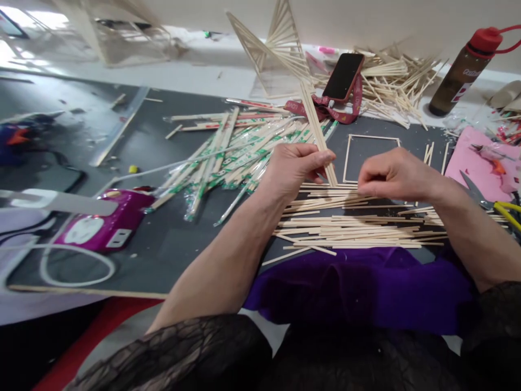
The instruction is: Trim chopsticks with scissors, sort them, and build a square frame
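My left hand [299, 165] pinches a small bundle of thin wooden sticks [314, 122] between thumb and fingers, the bundle tilted with its upper end leaning left. Just to the right, my right hand [396, 172] hovers over the loose sticks with its fingers curled in; whatever may be between them is hidden. Below both hands lie several rows of loose wooden sticks [366, 231], roughly parallel. A square frame of sticks [347, 157] lies flat on the dark mat [163, 130] behind my right hand. Paper-wrapped chopsticks [232, 157] are heaped left of my left hand.
A twisted stick model [280, 51] stands at the back, near a phone [344, 76] with a red lanyard and a bottle [464, 73]. Scissors [474, 187] and pliers rest by pink paper [488, 163] at right. A purple power strip [118, 222] with cables sits left; purple cloth [366, 288] lies in front.
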Action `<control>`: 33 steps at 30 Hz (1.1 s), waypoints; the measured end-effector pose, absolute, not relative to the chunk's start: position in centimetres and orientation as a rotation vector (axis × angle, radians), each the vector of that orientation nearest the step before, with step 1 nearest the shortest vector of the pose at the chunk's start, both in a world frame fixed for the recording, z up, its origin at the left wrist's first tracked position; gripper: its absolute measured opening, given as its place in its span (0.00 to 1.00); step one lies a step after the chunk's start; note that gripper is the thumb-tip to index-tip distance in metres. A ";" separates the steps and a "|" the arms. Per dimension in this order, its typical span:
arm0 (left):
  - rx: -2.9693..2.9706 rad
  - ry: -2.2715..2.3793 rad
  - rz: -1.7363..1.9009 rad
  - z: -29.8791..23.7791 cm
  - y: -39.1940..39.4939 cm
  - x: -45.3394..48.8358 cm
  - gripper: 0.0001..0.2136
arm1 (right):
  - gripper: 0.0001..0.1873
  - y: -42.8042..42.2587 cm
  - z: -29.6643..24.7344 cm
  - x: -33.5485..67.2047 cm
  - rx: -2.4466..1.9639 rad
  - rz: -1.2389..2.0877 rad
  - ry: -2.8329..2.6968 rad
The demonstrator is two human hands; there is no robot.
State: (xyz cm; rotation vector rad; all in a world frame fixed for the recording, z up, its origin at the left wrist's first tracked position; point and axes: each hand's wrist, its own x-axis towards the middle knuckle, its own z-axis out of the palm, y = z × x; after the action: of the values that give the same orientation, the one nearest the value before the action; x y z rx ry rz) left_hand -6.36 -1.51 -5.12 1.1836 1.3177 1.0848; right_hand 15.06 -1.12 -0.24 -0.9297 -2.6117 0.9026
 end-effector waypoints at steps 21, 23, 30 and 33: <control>1.220 1.330 1.146 -5.3 -1.1 -7.4 0.14 | 0.15 -2.8 -2.1 12.7 -1.286 0.379 -3.334; 1.216 1.352 1.154 -5.2 -1.1 -7.4 0.12 | 0.14 -2.5 -2.0 12.9 -1.332 0.407 -3.305; 1.204 1.378 1.150 -5.1 -1.1 -7.3 0.12 | 0.11 -2.4 -1.8 13.3 -1.207 0.562 -3.297; 1.208 1.346 1.160 -5.3 -1.1 -7.3 0.11 | 0.13 -2.6 -2.1 13.2 -1.266 0.485 -3.318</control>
State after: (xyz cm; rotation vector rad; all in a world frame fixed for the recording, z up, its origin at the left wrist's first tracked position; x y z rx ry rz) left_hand -7.34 -1.07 -5.25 1.2082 1.3460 1.1603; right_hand 13.19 -2.58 -2.08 -1.2660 -3.3176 0.4849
